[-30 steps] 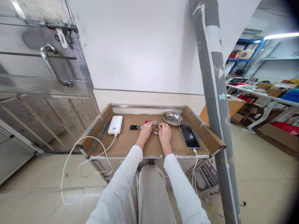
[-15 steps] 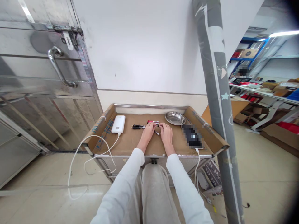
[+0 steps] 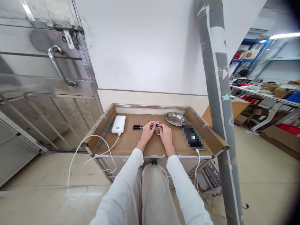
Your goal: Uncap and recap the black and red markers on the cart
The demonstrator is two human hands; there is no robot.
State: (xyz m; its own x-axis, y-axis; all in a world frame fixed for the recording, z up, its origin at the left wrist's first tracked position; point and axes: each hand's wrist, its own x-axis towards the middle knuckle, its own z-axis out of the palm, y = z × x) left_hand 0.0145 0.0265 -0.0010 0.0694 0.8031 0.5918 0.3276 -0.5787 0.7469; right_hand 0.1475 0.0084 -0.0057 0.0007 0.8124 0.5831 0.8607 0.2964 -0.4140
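Dish (image 3: 175,119) near right hand (image 3: 166,134), black rods (image 3: 137,127) beside left hand (image 3: 147,132), both narrow around dark piece (image 3: 157,125).

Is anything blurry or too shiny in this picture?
Head view: a pale glare shines on the floor; head view: square blocks hide much of the dark device; head view: the small dark piece by the left hand and right hand is too tiny to make out clearly; head view: the far right edge goes black.
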